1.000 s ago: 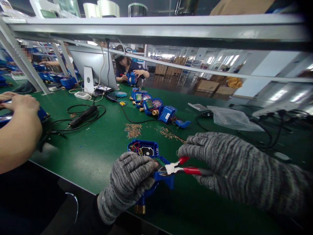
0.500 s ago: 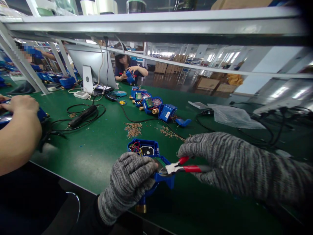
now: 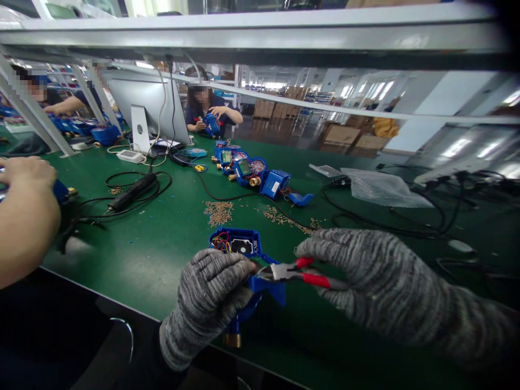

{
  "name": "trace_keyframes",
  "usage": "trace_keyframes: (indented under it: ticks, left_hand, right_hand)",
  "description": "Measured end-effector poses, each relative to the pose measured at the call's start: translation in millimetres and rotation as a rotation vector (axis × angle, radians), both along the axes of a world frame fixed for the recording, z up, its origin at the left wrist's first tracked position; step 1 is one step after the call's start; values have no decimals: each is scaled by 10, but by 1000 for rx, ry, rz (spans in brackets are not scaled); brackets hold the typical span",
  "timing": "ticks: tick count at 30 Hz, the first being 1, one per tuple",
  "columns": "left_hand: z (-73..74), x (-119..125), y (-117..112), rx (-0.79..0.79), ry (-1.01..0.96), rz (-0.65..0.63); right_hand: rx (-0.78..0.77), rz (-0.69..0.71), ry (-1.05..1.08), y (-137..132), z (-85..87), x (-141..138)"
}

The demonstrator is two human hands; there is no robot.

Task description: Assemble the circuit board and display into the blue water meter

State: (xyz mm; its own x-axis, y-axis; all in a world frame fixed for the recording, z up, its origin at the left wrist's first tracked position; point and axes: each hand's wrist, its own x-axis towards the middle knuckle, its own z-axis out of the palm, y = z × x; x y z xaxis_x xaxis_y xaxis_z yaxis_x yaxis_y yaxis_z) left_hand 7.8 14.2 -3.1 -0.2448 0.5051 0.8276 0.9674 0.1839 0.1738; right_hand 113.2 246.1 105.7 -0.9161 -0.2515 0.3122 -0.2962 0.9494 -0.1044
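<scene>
My left hand [image 3: 213, 290], in a grey knit glove, is closed around a blue meter housing [image 3: 239, 246] with a brass fitting [image 3: 232, 339] at its near end. The housing lies open, showing red, yellow and black wires and a dark board inside. My right hand [image 3: 357, 271], also gloved, grips red-handled cutters [image 3: 298, 272]. The cutter jaws point left and sit at the housing's near edge, right by my left fingers.
A row of blue meters [image 3: 252, 173] runs toward a seated person at the far end. Piles of small brass bits [image 3: 219, 212] lie on the green table [image 3: 154, 244]. A soldering tool with cables [image 3: 130, 195], a monitor [image 3: 146, 105], a plastic bag [image 3: 382, 187], and a co-worker's arm [image 3: 24, 216] at left.
The view has shifted slightly; my hands, housing and cutters keep nearly the same pose, with the cutter jaws edging a little left into the housing.
</scene>
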Motion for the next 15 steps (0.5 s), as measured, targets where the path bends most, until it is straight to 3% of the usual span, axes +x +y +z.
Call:
trace_keyframes:
  ticks: [2,4,6,8,10,15]
  left_hand:
    - [-14,3,-1,8,-16,6]
    - [-24,5,3,13,-20,2]
    - [-30,6,6,15,-28,-9]
    - [-36,7,6,11,-35,-15]
    - [-44,6,1,1,-45,-22]
    - [-48,5,-9,-15,-43,-47]
  right_hand:
    - [-273,-101,74,102,-152,41]
    - [-367,-260,123,276,-313,94]
    - [-168,-375,93,483,-451,149]
    - [98,-386,6,646,-521,196]
    - [211,-352,-6,704,-488,224]
    - [157,-115,138,468,-98,170]
